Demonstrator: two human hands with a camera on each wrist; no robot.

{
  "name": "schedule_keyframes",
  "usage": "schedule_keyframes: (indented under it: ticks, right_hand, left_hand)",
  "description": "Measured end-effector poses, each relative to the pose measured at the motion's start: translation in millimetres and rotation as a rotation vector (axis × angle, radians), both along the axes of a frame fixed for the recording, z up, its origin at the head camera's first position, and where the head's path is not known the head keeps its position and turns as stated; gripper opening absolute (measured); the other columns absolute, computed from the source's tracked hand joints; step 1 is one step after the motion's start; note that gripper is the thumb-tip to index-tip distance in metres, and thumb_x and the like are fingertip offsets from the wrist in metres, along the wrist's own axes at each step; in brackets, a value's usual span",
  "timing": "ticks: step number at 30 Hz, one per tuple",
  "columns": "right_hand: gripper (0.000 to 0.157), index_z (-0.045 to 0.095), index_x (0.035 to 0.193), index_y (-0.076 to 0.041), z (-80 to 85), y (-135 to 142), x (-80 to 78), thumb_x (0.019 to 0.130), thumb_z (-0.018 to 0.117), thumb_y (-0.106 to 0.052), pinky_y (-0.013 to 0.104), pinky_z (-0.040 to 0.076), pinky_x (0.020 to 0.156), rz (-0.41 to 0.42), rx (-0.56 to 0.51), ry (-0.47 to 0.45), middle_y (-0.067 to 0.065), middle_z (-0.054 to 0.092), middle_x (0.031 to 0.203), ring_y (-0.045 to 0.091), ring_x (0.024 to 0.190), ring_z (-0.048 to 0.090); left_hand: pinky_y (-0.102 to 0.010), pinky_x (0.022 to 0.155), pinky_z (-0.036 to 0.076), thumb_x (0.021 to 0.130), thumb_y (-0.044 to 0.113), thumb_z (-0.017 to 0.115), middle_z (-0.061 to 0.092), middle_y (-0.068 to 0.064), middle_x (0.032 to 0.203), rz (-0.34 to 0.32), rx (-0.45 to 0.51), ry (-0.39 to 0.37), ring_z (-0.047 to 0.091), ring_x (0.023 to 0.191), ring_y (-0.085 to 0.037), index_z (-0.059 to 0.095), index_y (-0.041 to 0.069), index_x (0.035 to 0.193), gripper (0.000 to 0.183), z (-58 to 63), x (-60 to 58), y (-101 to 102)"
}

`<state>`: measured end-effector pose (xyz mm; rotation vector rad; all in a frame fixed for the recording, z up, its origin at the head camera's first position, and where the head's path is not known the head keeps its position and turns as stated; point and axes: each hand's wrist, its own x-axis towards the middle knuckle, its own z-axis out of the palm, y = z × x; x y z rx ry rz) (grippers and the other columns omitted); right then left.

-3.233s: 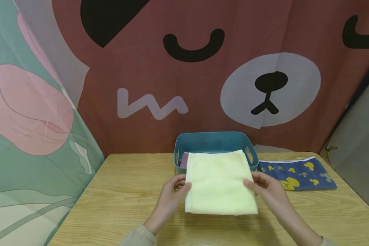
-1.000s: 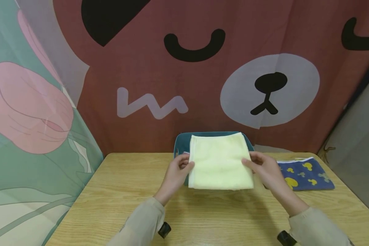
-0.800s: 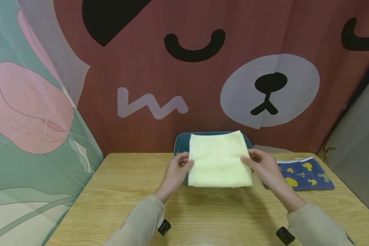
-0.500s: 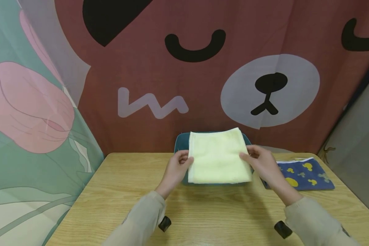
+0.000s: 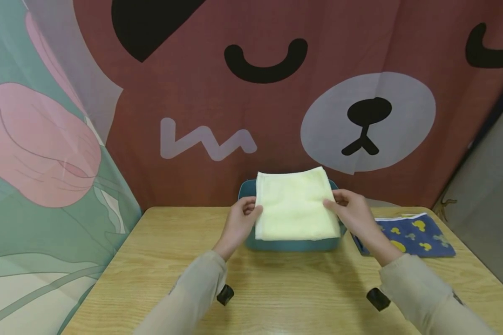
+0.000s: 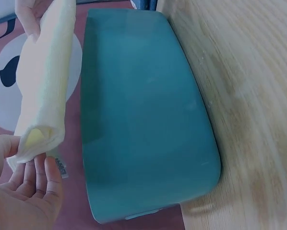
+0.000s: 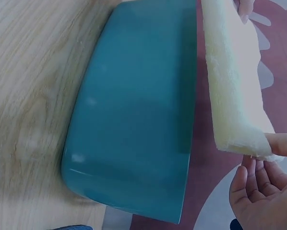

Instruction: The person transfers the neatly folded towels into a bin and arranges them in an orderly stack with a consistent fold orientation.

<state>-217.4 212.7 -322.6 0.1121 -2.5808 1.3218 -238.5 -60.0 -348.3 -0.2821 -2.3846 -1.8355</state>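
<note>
A folded pale yellow towel (image 5: 295,204) is held by its two sides over the teal basket (image 5: 293,245). On its left side, my left hand (image 5: 240,222) pinches the edge between thumb and fingers. My right hand (image 5: 354,213) grips the opposite edge in the same way. Both wrist views show the folded towel (image 6: 47,81) above the basket's rim, apart from it, with the basket's outer wall (image 7: 134,105) facing the camera. The towel hides most of the basket's inside in the head view.
A folded blue towel (image 5: 423,235) with yellow mouse-head shapes lies right of the basket on the wooden table (image 5: 172,246). Behind the table hangs a curtain (image 5: 201,102) with a bear print. Black wrist devices (image 5: 225,295) show under both sleeves.
Both hands have carried the yellow towel forward, from in front of the basket to over it. The basket's front wall now shows beneath the towel. The blue towel has stayed put.
</note>
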Motion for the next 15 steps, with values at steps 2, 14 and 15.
schedule_keyframes:
  ticks: [2,14,15]
  right_hand:
    - [0.047,0.056,0.132,0.008,0.8,0,-2.0,0.099,0.062,-0.025,0.044,0.055,0.079,0.002,0.011,0.003,0.024,0.063,0.117,0.038,0.106,0.06]
    - [0.044,0.057,0.13,0.009,2.6,-2,-13.7,0.099,0.062,-0.023,0.042,0.056,0.075,-0.003,0.007,0.013,0.027,0.062,0.118,0.039,0.106,0.061]
    - [0.045,0.057,0.13,0.008,2.5,-2,-14.7,0.099,0.062,-0.023,0.041,0.056,0.074,-0.008,-0.002,0.009,0.027,0.062,0.119,0.039,0.105,0.061]
  left_hand:
    - [-0.032,0.074,0.054,0.099,0.012,0.062,0.064,-0.013,0.105,0.003,0.008,-0.007,0.059,0.092,-0.022,0.059,-0.003,0.127,0.032,0.6,-1.5,0]
    - [-0.04,0.074,0.057,0.099,0.016,0.063,0.064,-0.012,0.109,0.013,0.039,-0.035,0.059,0.095,-0.022,0.059,0.002,0.13,0.035,4.3,-7.0,1]
    - [-0.042,0.077,0.057,0.099,0.017,0.063,0.064,-0.012,0.109,0.018,0.045,-0.035,0.06,0.095,-0.023,0.06,0.002,0.13,0.035,4.7,-7.4,2]
